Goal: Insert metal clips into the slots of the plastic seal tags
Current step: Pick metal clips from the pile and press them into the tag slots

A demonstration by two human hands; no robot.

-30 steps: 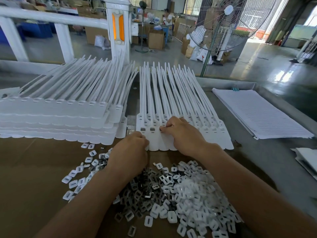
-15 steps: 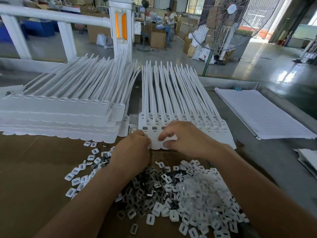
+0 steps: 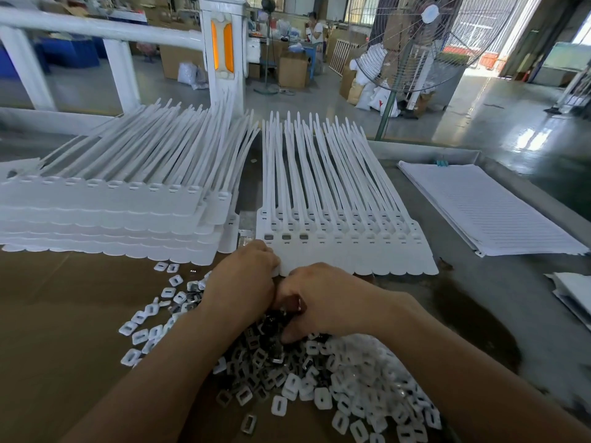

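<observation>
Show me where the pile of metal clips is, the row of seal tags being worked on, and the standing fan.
pile of metal clips (image 3: 256, 350), head view, dark middle of the heap.
row of seal tags (image 3: 351, 247), head view, flat tag heads.
standing fan (image 3: 412, 43), head view, wire guard.

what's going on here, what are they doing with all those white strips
A person is fitting small metal clips into white plastic seal tags. A joined row of tags lies flat in front of them; its three leftmost slots look darker, as if already filled, and the rest look empty. The left hand rests at the row's near left corner. The right hand is down in the pile of loose clips and white caps, seemingly picking up more. More stacked tags sit to the left.
</observation>
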